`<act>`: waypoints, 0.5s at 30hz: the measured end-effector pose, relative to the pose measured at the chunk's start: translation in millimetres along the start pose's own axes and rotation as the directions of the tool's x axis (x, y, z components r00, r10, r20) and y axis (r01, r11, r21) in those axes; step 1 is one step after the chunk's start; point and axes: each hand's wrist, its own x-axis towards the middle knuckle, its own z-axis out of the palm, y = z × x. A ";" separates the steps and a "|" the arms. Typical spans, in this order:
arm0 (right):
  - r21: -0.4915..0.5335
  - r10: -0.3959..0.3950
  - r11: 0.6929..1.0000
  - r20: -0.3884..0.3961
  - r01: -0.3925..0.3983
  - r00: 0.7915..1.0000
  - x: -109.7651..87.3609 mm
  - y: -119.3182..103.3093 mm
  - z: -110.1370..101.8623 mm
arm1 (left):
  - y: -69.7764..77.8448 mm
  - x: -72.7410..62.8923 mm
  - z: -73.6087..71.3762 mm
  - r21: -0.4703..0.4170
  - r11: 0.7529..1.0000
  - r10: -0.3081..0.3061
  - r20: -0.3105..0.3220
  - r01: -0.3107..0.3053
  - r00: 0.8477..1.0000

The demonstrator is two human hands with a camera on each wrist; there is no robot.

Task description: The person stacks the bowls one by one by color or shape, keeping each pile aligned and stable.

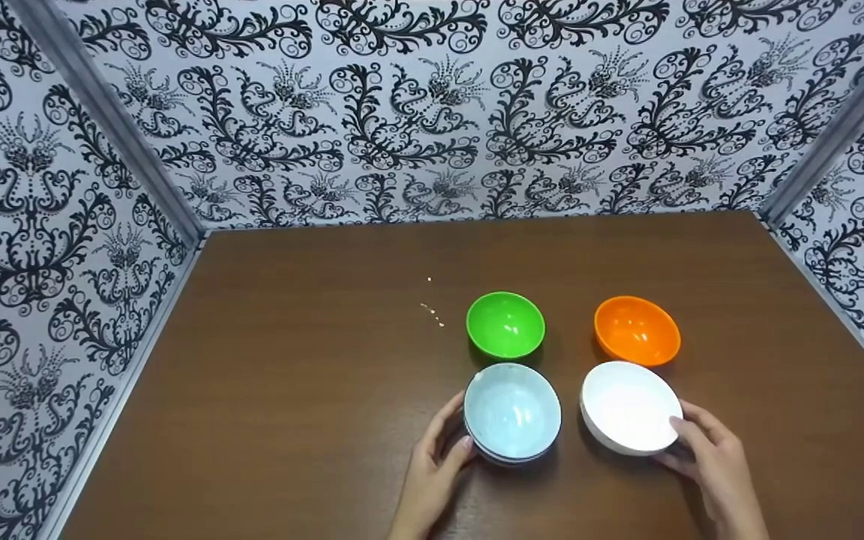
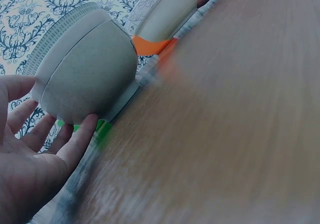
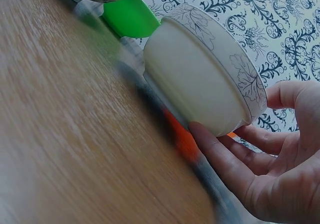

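Observation:
Side by side near the front are a pale blue bowl and a white bowl. My left hand grips the blue bowl at its left side, thumb near the front; more rims show beneath its edge, like nested bowls. In the left wrist view the fingers spread round the speckled outside of that bowl. The white bowl leans a little, held at its right side by my right hand, thumb at the rim. A leaf-patterned band circles this bowl in the right wrist view.
Just behind the blue bowl stands a green bowl. An orange bowl sits behind the white one. Small pale crumbs lie left of the green bowl on the brown table. Patterned walls enclose the back and sides.

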 end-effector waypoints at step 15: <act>0.095 -0.146 0.985 0.022 0.143 0.989 -4.0 -14.0 9.1 | -1.0 0.3 0.2 -0.010 1.000 0.020 0.005 -0.020 1.000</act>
